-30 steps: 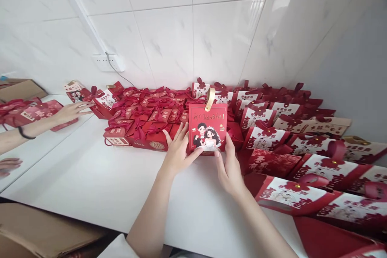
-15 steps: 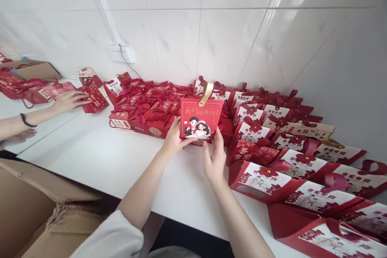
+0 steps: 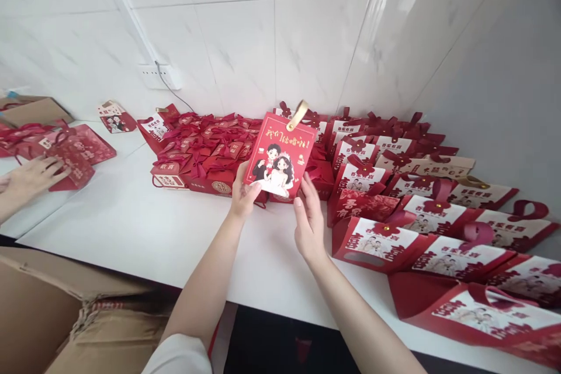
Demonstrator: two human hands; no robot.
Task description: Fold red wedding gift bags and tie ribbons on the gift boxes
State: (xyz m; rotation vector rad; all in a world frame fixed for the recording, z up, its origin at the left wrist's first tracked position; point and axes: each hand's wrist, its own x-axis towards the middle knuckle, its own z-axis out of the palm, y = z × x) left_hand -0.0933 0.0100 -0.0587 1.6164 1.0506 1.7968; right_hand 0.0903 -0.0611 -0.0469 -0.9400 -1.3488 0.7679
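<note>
A red wedding gift box (image 3: 280, 155) with a cartoon bride and groom, gold lettering and a gold strap loop on top is held up over the white table, tilted slightly to the right. My left hand (image 3: 243, 194) grips its lower left edge, thumb on the front and the other fingers hidden behind. At the lower right edge, my right hand (image 3: 311, 219) steadies the box with its fingertips, the thumb upright. Behind it, rows of red boxes with ribbon bows (image 3: 214, 166) stand packed together.
Several red and white gift boxes (image 3: 379, 239) with ribbon loops fill the table's right side. At the left, another person's hand (image 3: 33, 184) holds a dark red box (image 3: 74, 166). An open cardboard carton (image 3: 109, 333) sits below the front edge. A socket (image 3: 158, 76) is on the tiled wall.
The gift box has tipped back and rolled clockwise in my hands, showing more of its front. The other person's hand has drawn a red box leftward. The view has shifted slightly right.
</note>
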